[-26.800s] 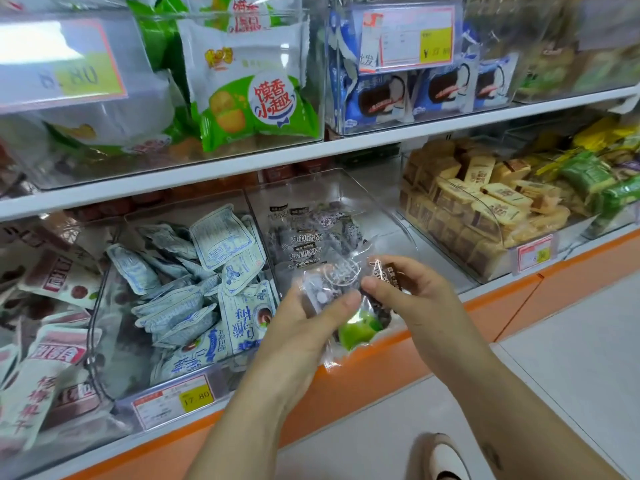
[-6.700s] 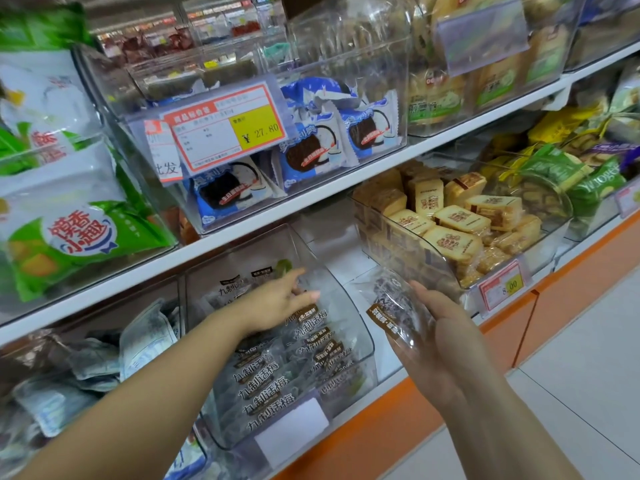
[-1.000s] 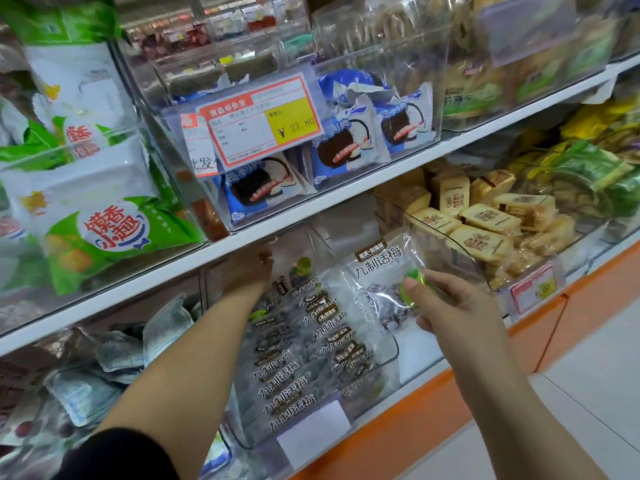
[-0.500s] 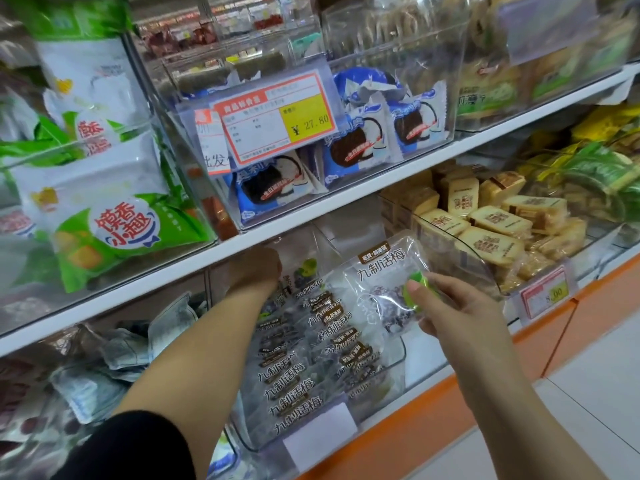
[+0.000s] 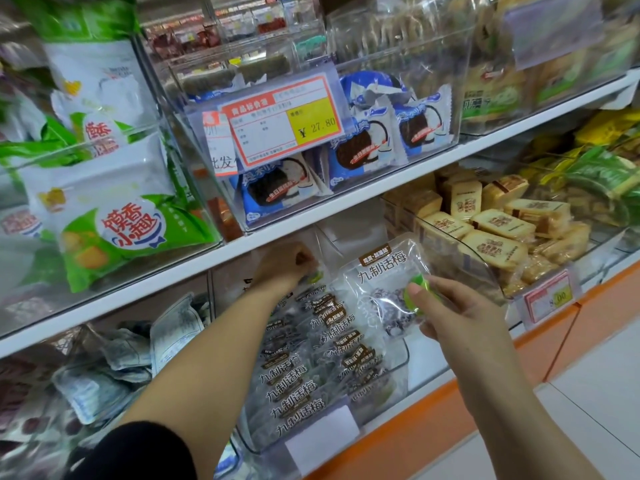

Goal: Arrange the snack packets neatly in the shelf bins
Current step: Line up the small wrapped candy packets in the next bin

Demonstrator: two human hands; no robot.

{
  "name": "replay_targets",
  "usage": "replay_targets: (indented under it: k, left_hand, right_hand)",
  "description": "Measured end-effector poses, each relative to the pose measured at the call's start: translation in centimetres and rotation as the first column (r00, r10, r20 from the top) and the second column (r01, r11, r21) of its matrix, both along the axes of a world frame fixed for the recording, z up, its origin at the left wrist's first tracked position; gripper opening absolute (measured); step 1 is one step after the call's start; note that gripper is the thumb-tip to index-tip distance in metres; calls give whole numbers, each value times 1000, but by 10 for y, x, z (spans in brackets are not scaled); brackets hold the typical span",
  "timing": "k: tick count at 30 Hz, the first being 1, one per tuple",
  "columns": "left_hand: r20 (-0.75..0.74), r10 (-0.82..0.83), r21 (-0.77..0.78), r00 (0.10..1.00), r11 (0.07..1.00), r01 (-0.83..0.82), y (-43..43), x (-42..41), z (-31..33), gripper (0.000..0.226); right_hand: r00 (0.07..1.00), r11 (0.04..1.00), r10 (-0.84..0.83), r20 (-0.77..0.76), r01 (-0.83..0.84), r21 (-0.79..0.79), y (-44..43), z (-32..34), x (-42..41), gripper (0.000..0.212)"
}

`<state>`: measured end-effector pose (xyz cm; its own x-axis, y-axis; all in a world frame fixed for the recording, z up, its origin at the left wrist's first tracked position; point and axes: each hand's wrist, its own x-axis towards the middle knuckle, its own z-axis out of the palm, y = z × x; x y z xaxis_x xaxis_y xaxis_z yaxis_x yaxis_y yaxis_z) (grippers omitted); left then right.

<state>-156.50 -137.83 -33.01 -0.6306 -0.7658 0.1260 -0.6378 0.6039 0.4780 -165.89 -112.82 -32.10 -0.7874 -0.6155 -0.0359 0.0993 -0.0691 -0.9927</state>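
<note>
My right hand (image 5: 457, 313) pinches a clear plum snack packet (image 5: 381, 282) with a brown label and a green spot, held upright over the right side of the clear bin (image 5: 398, 362) on the lower shelf. Rows of the same packets (image 5: 311, 358) stand stacked in that bin, labels facing up. Under the shelf edge, my left hand (image 5: 284, 265) reaches deep into the back of the bin, fingers curled around the top of a rear packet there.
The white shelf board (image 5: 346, 202) runs just above my left hand. Bins of pale blue packets (image 5: 138, 351) and of yellow wrapped cakes (image 5: 491, 230) flank the plum bin. Above hangs a price tag (image 5: 284, 119) before blue cookie packs (image 5: 367, 143). An orange shelf base (image 5: 450, 410) meets the floor.
Over the last second my right hand with its packet stays nearly still beside the bin. My left hand remains at the back of the bin under the shelf, shifting only slightly.
</note>
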Motion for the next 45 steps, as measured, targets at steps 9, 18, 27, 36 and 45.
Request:
replay_targets:
  k: [9,18,27,36,45]
  left_hand:
    - [324,-160,216,932,972,91,-4,3,-10,62]
    - [415,-79,-13,906,996,93,-7,3,-20,41]
    - [414,-151,52,898,988,142,-26,4,-7,38]
    - [78,18,2,997,1000,-18,-17,4,-6,45]
    - [326,46,-131,944,991,-3,-17,50,11,24]
  right_hand:
    - [1000,1000,-6,-2,6,0,1,-2,-3,8]
    - [1000,1000,-6,6,6,-15,4,-2,-7,15]
    - [1000,1000,-5,19,6,-31,2,-4,-7,13]
    - [1000,1000,2,8,-2,-14,-4,-3,-1,11]
    - [1000,1000,29,0,-29,7,-8,0,17,9]
